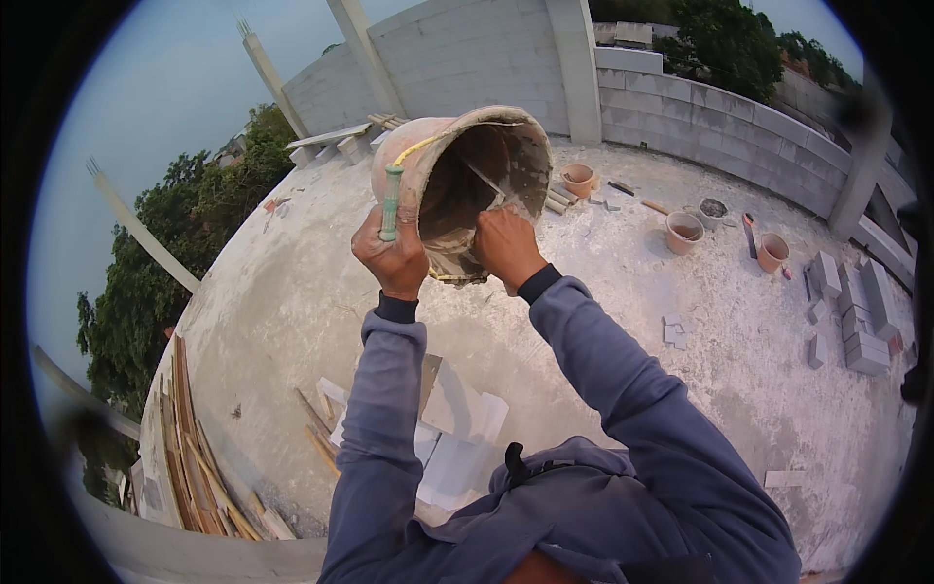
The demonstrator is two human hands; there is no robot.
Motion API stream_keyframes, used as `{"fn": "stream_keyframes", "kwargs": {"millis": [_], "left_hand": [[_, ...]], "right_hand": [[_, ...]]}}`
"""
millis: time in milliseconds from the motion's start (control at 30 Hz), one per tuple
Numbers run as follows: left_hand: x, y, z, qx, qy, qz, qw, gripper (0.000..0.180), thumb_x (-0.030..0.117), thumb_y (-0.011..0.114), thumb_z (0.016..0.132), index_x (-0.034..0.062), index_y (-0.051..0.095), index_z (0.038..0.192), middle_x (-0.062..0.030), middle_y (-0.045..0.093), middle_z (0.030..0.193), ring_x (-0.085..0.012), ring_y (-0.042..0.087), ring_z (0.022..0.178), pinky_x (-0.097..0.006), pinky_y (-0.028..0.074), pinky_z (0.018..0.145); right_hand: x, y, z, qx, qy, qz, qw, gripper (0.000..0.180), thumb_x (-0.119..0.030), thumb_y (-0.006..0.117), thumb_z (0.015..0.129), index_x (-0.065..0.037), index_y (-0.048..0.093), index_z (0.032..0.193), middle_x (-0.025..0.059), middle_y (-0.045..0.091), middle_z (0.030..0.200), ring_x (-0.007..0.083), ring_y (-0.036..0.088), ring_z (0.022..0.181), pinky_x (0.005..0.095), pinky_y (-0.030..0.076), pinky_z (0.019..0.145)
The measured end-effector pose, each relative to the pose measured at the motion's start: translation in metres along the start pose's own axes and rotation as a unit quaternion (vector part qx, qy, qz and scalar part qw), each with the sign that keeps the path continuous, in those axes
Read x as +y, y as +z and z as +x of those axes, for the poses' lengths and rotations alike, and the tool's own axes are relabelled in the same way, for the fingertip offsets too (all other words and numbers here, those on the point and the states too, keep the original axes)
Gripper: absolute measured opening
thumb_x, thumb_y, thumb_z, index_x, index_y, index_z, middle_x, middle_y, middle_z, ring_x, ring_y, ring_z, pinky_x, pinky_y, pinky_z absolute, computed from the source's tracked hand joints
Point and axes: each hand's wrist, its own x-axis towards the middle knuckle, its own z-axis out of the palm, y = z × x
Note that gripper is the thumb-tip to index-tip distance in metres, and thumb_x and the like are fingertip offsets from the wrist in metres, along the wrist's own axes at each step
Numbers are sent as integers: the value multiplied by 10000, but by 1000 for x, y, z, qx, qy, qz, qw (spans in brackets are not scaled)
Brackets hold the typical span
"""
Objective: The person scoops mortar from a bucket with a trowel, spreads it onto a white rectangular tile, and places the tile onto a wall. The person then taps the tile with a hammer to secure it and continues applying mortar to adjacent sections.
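A mortar-crusted bucket (402, 146) is held up ahead of me, tipped on its side with its mouth turned toward me. My left hand (391, 255) is closed on its lower left side, beside the green handle grip (390, 202) on a yellow bail. My right hand (510, 243) is closed at the bucket's mouth, on a thin flat tool (489, 183) whose pale edge reaches inside. The tool's exact kind is hidden by my fist and the shadow. Grey residue coats the bucket's inner wall.
Several small buckets (685, 230) and hand tools stand on the dusty concrete floor at the right, near stacked grey blocks (864, 336). Long wooden planks (185, 438) lie along the left edge. Pale block pieces (455, 462) lie below my arms. A block wall (720, 127) runs behind.
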Motion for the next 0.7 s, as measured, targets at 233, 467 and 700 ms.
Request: {"fn": "stream_keyframes", "kwargs": {"millis": [233, 467, 700], "left_hand": [[-13, 0, 0, -22, -54, -20, 998, 352, 220, 728, 971, -14, 611, 736, -13, 471, 573, -87, 400, 561, -291, 339, 508], [-18, -6, 8, -31, -73, -50, 996, 359, 215, 730, 970, 2, 585, 720, 28, 440, 602, -69, 375, 600, -275, 320, 518], [-9, -1, 12, -39, -66, -70, 995, 358, 203, 733, 967, 5, 582, 708, 34, 434, 599, -65, 371, 598, -268, 314, 520]], "right_hand": [[34, -9, -4, -68, -5, -34, 997, 118, -85, 631, 803, 5, 704, 823, 259, 694, 813, 406, 713, 761, 490, 576, 672], [63, -35, -15, -214, -106, -120, 964, 131, -61, 609, 815, 63, 649, 826, 273, 637, 895, 363, 695, 660, 452, 555, 558], [50, -35, -18, -88, -96, -120, 984, 88, -62, 635, 782, 7, 686, 762, 259, 655, 882, 347, 697, 655, 438, 551, 555]]}}
